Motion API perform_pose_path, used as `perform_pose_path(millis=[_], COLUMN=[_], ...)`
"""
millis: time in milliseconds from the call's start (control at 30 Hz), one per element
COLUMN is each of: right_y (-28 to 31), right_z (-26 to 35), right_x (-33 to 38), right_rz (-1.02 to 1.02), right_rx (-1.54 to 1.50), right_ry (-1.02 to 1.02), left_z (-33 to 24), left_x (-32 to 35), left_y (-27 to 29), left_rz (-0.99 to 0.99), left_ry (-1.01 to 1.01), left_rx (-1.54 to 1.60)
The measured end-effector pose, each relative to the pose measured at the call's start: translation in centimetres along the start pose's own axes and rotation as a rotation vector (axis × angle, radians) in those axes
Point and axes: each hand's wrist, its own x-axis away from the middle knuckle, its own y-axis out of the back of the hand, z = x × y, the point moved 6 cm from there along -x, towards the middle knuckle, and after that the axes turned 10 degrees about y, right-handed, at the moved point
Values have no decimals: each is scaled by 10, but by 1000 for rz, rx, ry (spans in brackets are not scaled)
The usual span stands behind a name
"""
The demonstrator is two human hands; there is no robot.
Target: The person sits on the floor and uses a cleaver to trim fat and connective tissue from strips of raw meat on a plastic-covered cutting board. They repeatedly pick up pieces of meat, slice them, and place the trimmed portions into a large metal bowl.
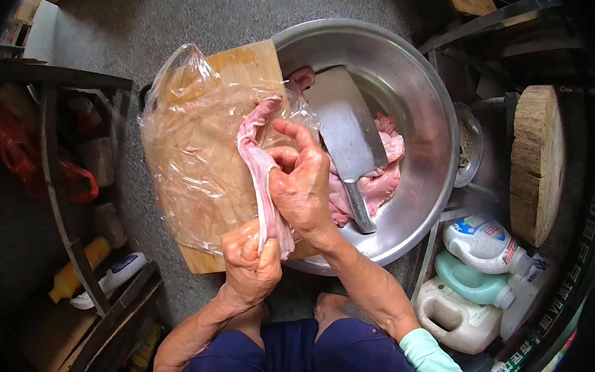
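A long, floppy strip of pink raw meat (261, 156), pale and slick along one side, hangs between my hands above a wooden cutting board. Closed in a fist, my left hand (251, 261) grips its lower end. My right hand (303, 185) pinches it higher up, with the index finger lifted away and bent. A clear plastic bag (193, 178) lies spread over the cutting board (262, 56). To the right, a cleaver (350, 124) rests in a metal basin (430, 147), its handle toward me. More pink raw meat (389, 176) lies partly beneath the blade.
The board's right side overlaps the basin. At right stand a round wood block (537, 163), a glass bowl (470, 147) and several plastic jugs (478, 246). A rack (58, 160) at left holds a red bag (21, 147), a yellow bottle (81, 267) and a white bottle (121, 271).
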Motion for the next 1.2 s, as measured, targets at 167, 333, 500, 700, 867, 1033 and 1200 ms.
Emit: perform_pose_path(millis=[167, 333, 500, 700, 867, 1033, 1200], right_y=[-3, -2, -11, -10, 18, 6, 2], right_z=[33, 45, 56, 40, -4, 44, 57], right_x=[1, 28, 37, 37, 22, -8, -21], right_rz=[-56, 21, 38, -14, 43, 46, 22], right_rx=[239, 475, 505, 477, 288, 753, 874], right_ry=[230, 401, 519, 355, 140, 365, 486], left_z=[5, -10, 29, 43, 21, 40, 37], left_x=[-19, -28, -37, -27, -28, -19, -11], left_y=[22, 32, 17, 2, 6, 4, -1], left_rz=[179, 259, 242, 90, 110, 84, 106], left_ry=[235, 135, 196, 405, 273, 417, 498], left_rx=[30, 79, 300, 571, 315, 547, 541])
